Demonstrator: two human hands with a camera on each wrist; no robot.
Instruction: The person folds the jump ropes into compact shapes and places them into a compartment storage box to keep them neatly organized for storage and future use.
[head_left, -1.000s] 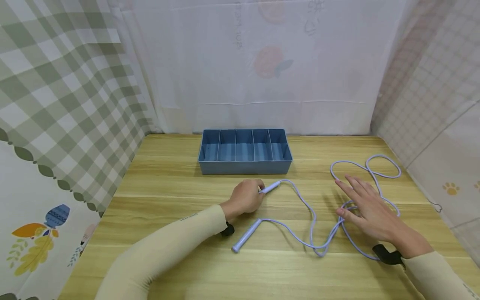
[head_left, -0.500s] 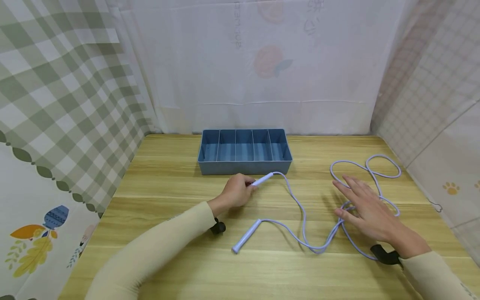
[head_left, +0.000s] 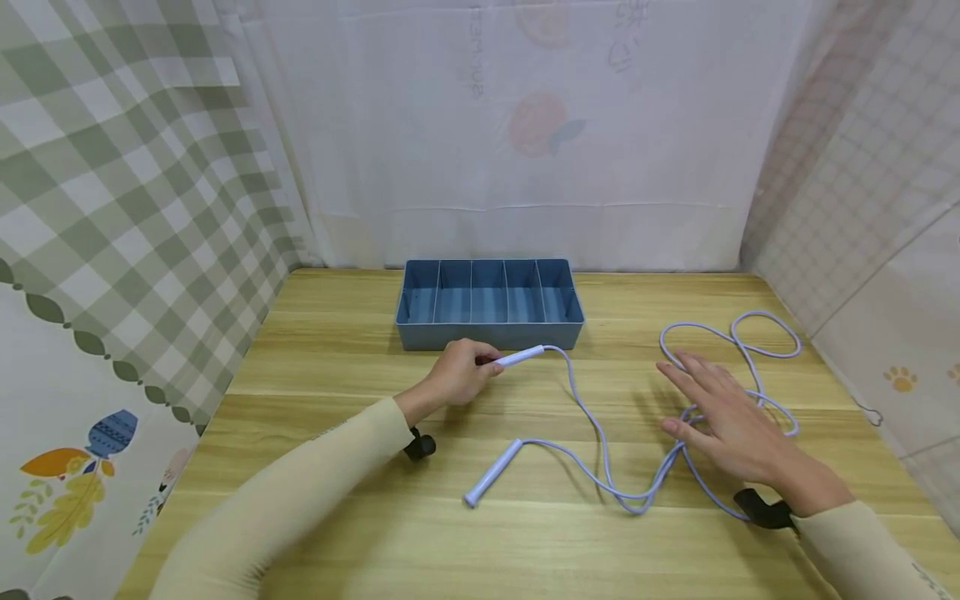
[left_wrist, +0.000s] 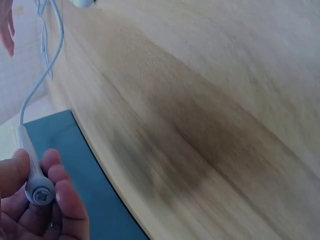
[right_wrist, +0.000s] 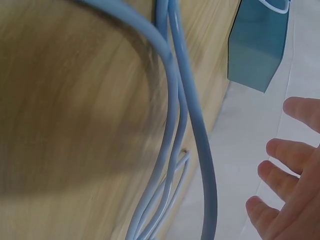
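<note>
A pale lilac jump rope (head_left: 602, 440) lies in loose loops across the wooden table. My left hand (head_left: 456, 372) pinches one of its handles (head_left: 519, 357) between thumb and fingers, just in front of the blue box. In the left wrist view the round end cap (left_wrist: 41, 194) of that handle points toward the camera. The other handle (head_left: 492, 473) rests on the table, nearer to me. Over the looped cord at the right, my right hand (head_left: 731, 421) hovers with fingers spread and holds nothing. Several strands of cord (right_wrist: 172, 100) run past it in the right wrist view.
A blue box (head_left: 490, 335) with several compartments stands at the back middle of the table (head_left: 337, 333). A white curtain (head_left: 637, 150) closes off the back, and a checked cloth (head_left: 127, 167) hangs at the left. Cord loops (head_left: 765, 333) reach toward the right edge.
My left hand has moved left and slightly back toward the box, bringing the handle along and drawing its cord left. The right hand has shifted only slightly left.
</note>
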